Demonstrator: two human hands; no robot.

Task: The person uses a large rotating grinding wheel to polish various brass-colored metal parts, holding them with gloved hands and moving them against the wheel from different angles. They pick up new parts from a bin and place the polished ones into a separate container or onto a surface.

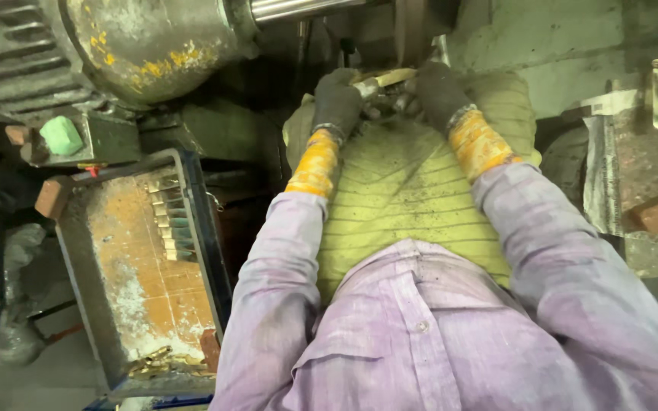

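2 gloved hands on a brass-coloured piece at the machine

The brass piece (pixel 390 78) lies between both hands at top centre, long axis running left-right, slightly raised to the right. The left hand (pixel 338 99) pinches its left end; the right hand (pixel 439 91) closes around its right end. A crate (pixel 199 221) with brass parts sits left, under a green button (pixel 61 135).

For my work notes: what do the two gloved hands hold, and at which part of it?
Both hands meet on a pale brass-coloured metal piece. The left hand grips its left end and the right hand its right end. The exact grip is hidden by the gloves.
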